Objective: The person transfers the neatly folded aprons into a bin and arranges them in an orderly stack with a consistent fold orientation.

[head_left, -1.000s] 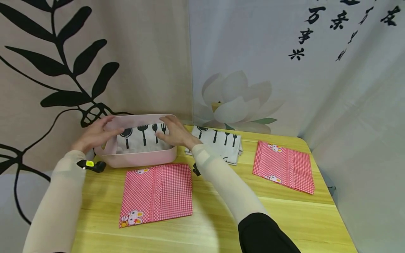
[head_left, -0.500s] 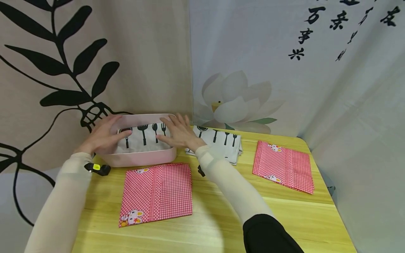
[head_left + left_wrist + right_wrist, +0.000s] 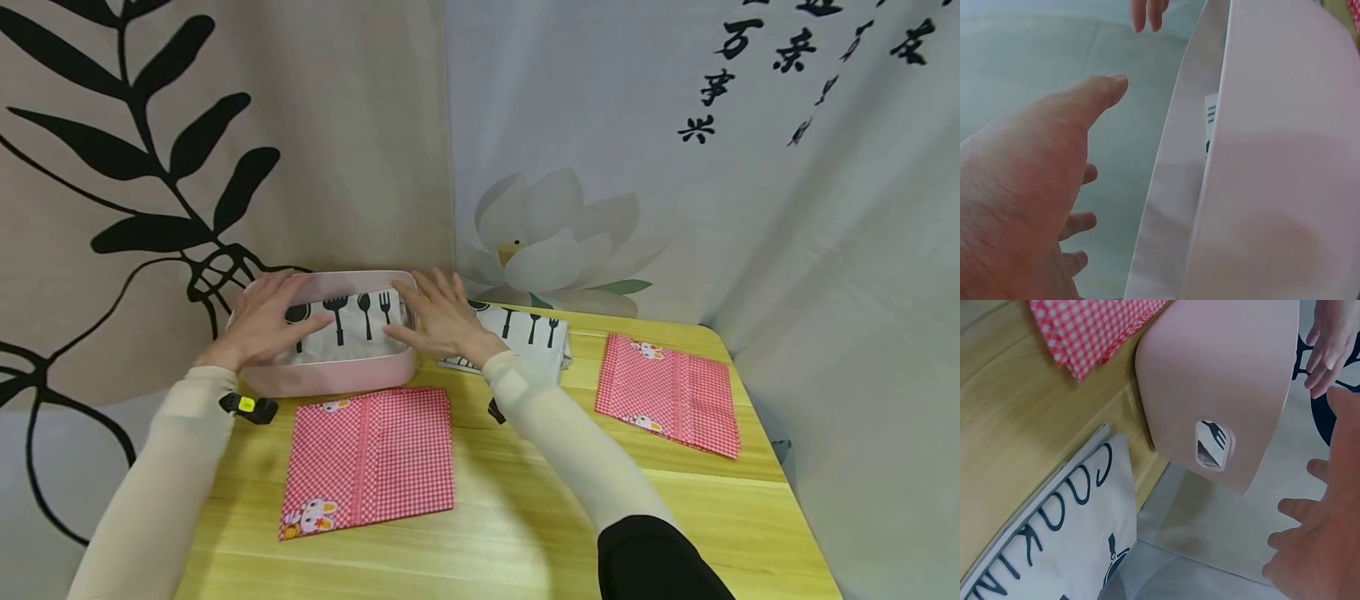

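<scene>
A pink box [image 3: 337, 379] stands at the back left of the table, with a folded white cloth [image 3: 348, 329] printed with black cutlery inside it. My left hand [image 3: 262, 321] is over the box's left end, fingers spread; in the left wrist view the hand [image 3: 1035, 169] shows apart from the pink wall. Over the right end is my right hand [image 3: 442, 321], its fingers also spread and holding nothing. The right wrist view shows that hand [image 3: 1322, 525] off the box's end wall [image 3: 1210, 381], which has a small cut-out.
Right of the box lies another folded white cutlery-print cloth [image 3: 536, 346], partly behind my right hand. A folded red checked cloth [image 3: 367, 462] lies in front of the box, and a second red checked cloth [image 3: 667, 396] farther right. Curtains [image 3: 360, 133] hang behind the wooden table [image 3: 480, 550].
Both hands have shifted to the right. My left hand has come farther over the box's left end, and my right hand has drawn outward from the right end. The cloths and box stay put.
</scene>
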A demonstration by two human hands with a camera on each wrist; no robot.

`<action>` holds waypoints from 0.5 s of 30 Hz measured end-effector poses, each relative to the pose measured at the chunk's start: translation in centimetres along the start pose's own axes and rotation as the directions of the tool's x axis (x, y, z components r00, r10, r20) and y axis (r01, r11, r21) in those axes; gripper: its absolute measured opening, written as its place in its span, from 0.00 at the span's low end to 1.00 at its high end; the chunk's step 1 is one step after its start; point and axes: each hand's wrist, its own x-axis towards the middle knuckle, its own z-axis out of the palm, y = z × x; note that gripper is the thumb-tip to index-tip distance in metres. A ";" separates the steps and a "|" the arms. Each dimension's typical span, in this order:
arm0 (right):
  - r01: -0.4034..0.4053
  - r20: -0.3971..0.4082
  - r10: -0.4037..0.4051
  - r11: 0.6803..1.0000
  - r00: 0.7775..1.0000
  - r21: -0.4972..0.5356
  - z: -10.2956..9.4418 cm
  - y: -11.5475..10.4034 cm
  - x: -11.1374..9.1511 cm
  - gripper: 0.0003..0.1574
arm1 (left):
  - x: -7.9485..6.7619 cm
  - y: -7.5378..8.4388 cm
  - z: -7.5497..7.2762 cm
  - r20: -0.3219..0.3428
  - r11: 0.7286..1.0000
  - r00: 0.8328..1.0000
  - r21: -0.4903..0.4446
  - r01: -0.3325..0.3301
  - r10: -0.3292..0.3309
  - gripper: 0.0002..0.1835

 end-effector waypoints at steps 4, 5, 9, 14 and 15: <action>0.011 -0.008 -0.011 1.000 1.000 -0.001 -0.3 0.6 -0.9 0.55 | 0.3 1.1 0.1 0.017 1.000 0.999 -0.014 -0.028 0.028 0.53; 0.013 -0.010 -0.013 1.000 1.000 0.004 -0.3 0.7 -1.1 0.56 | 0.3 1.3 0.2 0.019 0.999 0.999 -0.022 -0.034 0.034 0.53; 0.014 -0.014 -0.014 1.000 1.000 0.016 -0.4 1.4 -2.2 0.56 | 0.4 2.4 0.7 0.019 0.997 0.998 -0.048 -0.058 0.059 0.53; 0.039 -0.027 -0.039 0.999 0.999 -0.006 -0.5 2.3 -3.7 0.55 | 0.4 3.8 1.5 0.002 0.993 0.994 -0.049 -0.110 0.111 0.53; 0.043 -0.028 -0.043 0.999 0.999 -0.007 -0.5 2.5 -4.0 0.54 | 0.4 4.2 1.7 -0.001 0.991 0.993 -0.050 -0.122 0.122 0.53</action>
